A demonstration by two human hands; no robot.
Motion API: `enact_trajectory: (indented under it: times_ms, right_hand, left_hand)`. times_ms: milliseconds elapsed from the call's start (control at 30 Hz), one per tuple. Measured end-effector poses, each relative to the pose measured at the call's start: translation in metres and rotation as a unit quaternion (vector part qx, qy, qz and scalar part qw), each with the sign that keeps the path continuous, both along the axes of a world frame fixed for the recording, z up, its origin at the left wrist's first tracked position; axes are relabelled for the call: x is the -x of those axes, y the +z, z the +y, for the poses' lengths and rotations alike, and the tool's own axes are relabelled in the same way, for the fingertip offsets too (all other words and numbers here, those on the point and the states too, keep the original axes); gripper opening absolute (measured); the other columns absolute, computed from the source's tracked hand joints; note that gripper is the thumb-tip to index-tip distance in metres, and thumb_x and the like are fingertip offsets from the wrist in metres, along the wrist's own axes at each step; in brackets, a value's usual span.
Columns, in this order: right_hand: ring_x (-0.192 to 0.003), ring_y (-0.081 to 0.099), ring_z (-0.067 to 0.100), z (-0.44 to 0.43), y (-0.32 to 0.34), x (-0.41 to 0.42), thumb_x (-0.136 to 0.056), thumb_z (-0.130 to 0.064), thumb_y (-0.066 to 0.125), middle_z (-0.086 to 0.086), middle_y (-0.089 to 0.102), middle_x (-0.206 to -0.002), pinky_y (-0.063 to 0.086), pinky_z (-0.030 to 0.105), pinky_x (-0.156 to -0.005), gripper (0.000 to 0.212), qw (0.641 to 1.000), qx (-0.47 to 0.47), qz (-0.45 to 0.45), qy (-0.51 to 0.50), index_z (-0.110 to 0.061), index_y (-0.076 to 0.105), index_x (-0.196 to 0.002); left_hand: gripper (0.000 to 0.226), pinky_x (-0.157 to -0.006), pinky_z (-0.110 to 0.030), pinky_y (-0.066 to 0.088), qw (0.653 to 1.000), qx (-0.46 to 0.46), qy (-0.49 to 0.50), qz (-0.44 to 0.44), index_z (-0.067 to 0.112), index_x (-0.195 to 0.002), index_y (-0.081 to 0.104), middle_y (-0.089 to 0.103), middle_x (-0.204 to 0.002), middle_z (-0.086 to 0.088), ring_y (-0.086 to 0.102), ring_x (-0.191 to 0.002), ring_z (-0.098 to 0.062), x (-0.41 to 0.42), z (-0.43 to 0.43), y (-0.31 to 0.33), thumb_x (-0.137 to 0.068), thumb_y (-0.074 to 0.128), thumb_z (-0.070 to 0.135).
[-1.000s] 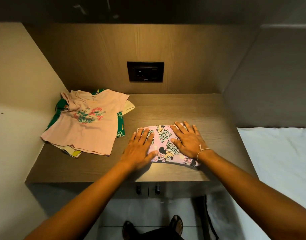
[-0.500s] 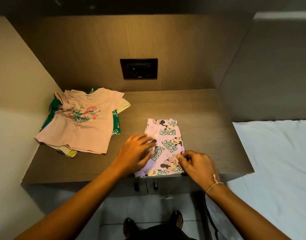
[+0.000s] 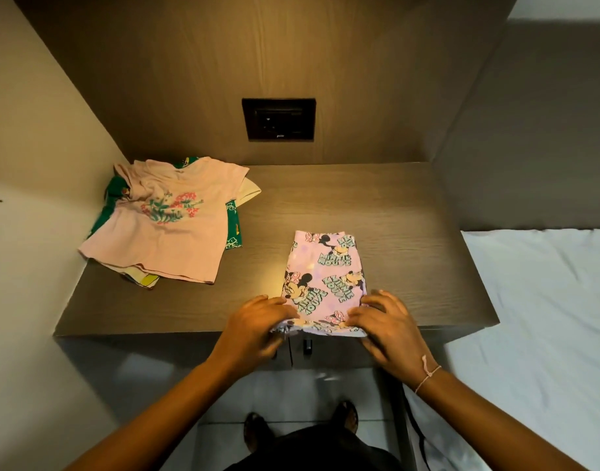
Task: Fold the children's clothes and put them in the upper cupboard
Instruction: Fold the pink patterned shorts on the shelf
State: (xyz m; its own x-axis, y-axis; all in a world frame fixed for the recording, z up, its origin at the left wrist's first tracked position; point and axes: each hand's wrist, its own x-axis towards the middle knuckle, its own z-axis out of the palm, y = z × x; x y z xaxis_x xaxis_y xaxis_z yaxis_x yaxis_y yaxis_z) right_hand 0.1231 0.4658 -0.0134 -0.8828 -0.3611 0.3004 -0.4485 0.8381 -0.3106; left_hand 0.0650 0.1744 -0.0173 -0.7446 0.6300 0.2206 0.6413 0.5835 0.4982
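A lilac garment with a cartoon mouse print (image 3: 325, 277) lies folded into a narrow strip on the wooden desk top (image 3: 393, 232), its near end hanging over the front edge. My left hand (image 3: 254, 329) pinches the near left corner. My right hand (image 3: 385, 326) pinches the near right corner. A pile of unfolded clothes sits at the desk's left, topped by a pink T-shirt with a flower print (image 3: 166, 220) over a green piece (image 3: 232, 229) and a yellow one (image 3: 145, 278).
A black socket plate (image 3: 278, 119) is set in the wooden back panel. A beige wall closes the left side, a grey wall the right. A bed with a white sheet (image 3: 536, 317) adjoins the desk's right. Two cupboard door handles (image 3: 307, 345) show below the desk edge.
The lilac garment went from a wide fold under both flat hands to a narrow strip lying lengthwise. Both hands have slid back to its near end and now grip its corners.
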Motion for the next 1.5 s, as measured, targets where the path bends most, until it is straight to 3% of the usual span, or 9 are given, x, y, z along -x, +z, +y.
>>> enact_trajectory:
  times_ms: [133,300,533,667,800,933,1033,1167,1500]
  right_hand:
    - [-0.079,0.064,0.006,-0.007,0.036,0.003,-0.089,-0.048,0.059,-0.013,0.07,-0.091,0.054,0.036,-0.064,0.025,0.966,0.222,-0.108,-0.08,-0.028,0.065,-0.103]
    - [-0.069,0.064,0.009,-0.004,0.067,0.054,-0.085,-0.047,0.062,-0.012,0.072,-0.084,0.048,0.028,-0.057,0.022,0.971,0.146,-0.115,-0.153,-0.032,0.06,-0.102]
    - [-0.107,0.057,0.024,-0.016,0.039,0.095,-0.091,-0.038,0.059,0.002,0.065,-0.118,0.049,0.035,-0.085,0.029,0.955,-0.014,-0.174,-0.238,-0.026,0.058,-0.118]
    - [-0.134,0.04,0.025,-0.015,0.024,0.079,-0.095,-0.038,0.049,0.002,0.046,-0.145,0.036,0.04,-0.105,0.049,0.984,-0.005,-0.05,-0.172,-0.023,0.042,-0.141]
    - [-0.149,-0.01,0.018,-0.016,0.011,0.07,-0.101,-0.048,0.021,-0.005,-0.005,-0.162,0.004,0.048,-0.121,0.061,0.982,-0.107,-0.145,-0.061,-0.026,0.0,-0.155]
    - [-0.149,0.008,0.023,-0.021,0.007,0.073,-0.099,-0.05,0.023,-0.003,0.006,-0.163,0.012,0.049,-0.12,0.064,0.972,-0.105,-0.185,-0.098,-0.024,0.004,-0.155]
    - [-0.132,0.039,0.027,-0.024,0.019,0.081,-0.094,-0.05,0.04,0.004,0.037,-0.151,0.034,0.045,-0.105,0.062,0.97,-0.033,-0.177,-0.162,-0.022,0.027,-0.148]
    - [-0.123,0.048,0.03,-0.026,0.032,0.096,-0.088,-0.051,0.056,0.007,0.05,-0.14,0.045,0.043,-0.098,0.062,0.925,0.053,-0.247,-0.284,-0.023,0.039,-0.141]
    - [-0.093,0.067,0.023,-0.049,0.029,0.093,-0.074,-0.034,0.078,0.003,0.073,-0.106,0.055,0.035,-0.081,0.038,0.838,0.215,-0.35,-0.36,-0.019,0.067,-0.108]
  left_hand:
    - [0.027,-0.063,-0.037,0.06,0.955,-0.172,0.081,-0.229,0.037,-0.107,0.057,0.071,-0.094,0.013,0.069,-0.079,-0.01,0.011,0.006,0.042,-0.084,0.066,0.047]
    - [0.021,-0.08,-0.051,0.058,0.904,-0.191,0.152,-0.351,0.026,-0.099,0.059,0.072,-0.097,-0.004,0.071,-0.091,-0.022,0.067,0.028,0.066,-0.084,0.073,0.03]
    - [0.056,-0.098,-0.045,0.046,0.956,0.101,0.232,-0.147,0.018,-0.136,0.049,0.058,-0.129,-0.008,0.052,-0.116,-0.026,0.102,0.06,0.039,-0.089,0.063,0.046]
    - [0.07,-0.118,-0.047,0.02,0.972,0.105,0.196,0.074,0.015,-0.153,0.022,0.025,-0.159,-0.011,0.022,-0.146,-0.031,0.058,0.066,0.023,-0.095,0.041,0.051]
    - [0.072,-0.122,-0.043,-0.004,0.977,0.182,0.106,0.028,0.016,-0.154,-0.006,-0.009,-0.163,-0.008,-0.015,-0.149,-0.022,0.022,0.073,0.0,-0.098,0.014,0.057]
    - [0.07,-0.121,-0.042,-0.009,0.969,0.244,0.046,0.0,0.018,-0.154,-0.008,-0.018,-0.16,-0.004,-0.019,-0.148,-0.022,0.049,0.066,-0.006,-0.099,0.012,0.056]
    - [0.071,-0.12,-0.044,-0.006,0.967,0.252,0.022,0.03,0.018,-0.155,0.0,-0.013,-0.161,-0.007,-0.014,-0.149,-0.025,0.066,0.062,0.006,-0.099,0.02,0.057]
    - [0.064,-0.096,-0.043,0.039,0.95,0.146,0.276,0.01,0.017,-0.138,0.042,0.046,-0.14,-0.01,0.045,-0.123,-0.026,0.048,0.059,0.019,-0.091,0.037,0.06]
    - [0.038,-0.093,-0.045,0.047,0.899,-0.044,0.362,-0.244,0.023,-0.122,0.055,0.063,-0.119,-0.003,0.05,-0.112,-0.023,0.043,0.093,0.025,-0.088,0.063,0.038]
